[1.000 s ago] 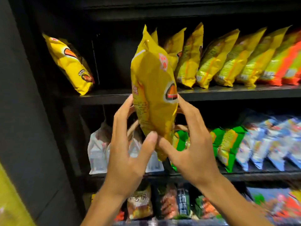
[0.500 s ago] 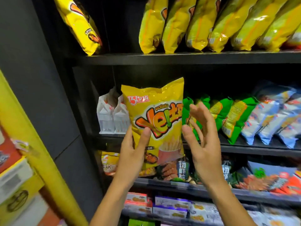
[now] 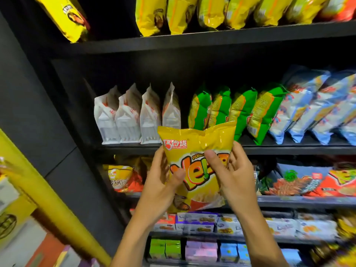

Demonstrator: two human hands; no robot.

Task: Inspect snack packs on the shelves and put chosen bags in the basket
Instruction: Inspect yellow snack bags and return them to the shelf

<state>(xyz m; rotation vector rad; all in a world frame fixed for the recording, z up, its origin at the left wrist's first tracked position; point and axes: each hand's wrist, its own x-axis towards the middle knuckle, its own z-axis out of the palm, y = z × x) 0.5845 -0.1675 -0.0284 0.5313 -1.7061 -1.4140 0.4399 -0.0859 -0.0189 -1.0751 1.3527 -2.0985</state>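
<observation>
A yellow potato-snack bag point(image 3: 200, 147) with orange lettering is held upright in front of the black shelves, its printed front facing me. My left hand point(image 3: 159, 185) grips its left edge, thumb pressed on the front. My right hand point(image 3: 231, 174) holds the right side, thumb across the lettering and fingers behind. More yellow bags point(image 3: 183, 12) stand in a row on the top shelf. No basket is in view.
White pouches point(image 3: 131, 120), green bags point(image 3: 221, 110) and blue bags point(image 3: 312, 105) line the middle shelf point(image 3: 289, 149). Below are orange and red packs point(image 3: 121, 178) and small boxes point(image 3: 196, 222). A yellow post point(image 3: 38, 189) stands at the left.
The view tilted further down the shelves. The bag came lower, and my right hand, apart from it half a second ago, now holds its right side.
</observation>
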